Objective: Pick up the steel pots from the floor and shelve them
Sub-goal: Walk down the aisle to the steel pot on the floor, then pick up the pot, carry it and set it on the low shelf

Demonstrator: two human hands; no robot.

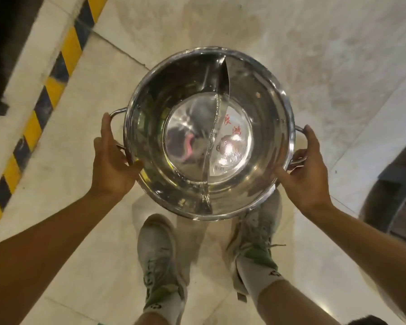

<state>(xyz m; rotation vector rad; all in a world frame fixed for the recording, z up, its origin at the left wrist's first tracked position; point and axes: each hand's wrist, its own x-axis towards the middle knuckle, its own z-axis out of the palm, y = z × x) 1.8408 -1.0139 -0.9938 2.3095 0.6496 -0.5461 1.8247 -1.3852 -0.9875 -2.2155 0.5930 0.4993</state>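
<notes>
A round steel pot [150,127] with a curved divider down its middle and red characters on its base is held above the floor, in front of me. My left hand [110,160] grips its left loop handle and rim. On the opposite side my right hand [307,174] is closed on the right loop handle. The pot is empty and roughly level. No shelf is in view.
Pale tiled floor [314,55] lies below, with my two feet in light sneakers [157,249] under the pot. A yellow-and-black hazard stripe [47,90] runs diagonally along the left. A dark curved structure [399,202] stands at the right edge.
</notes>
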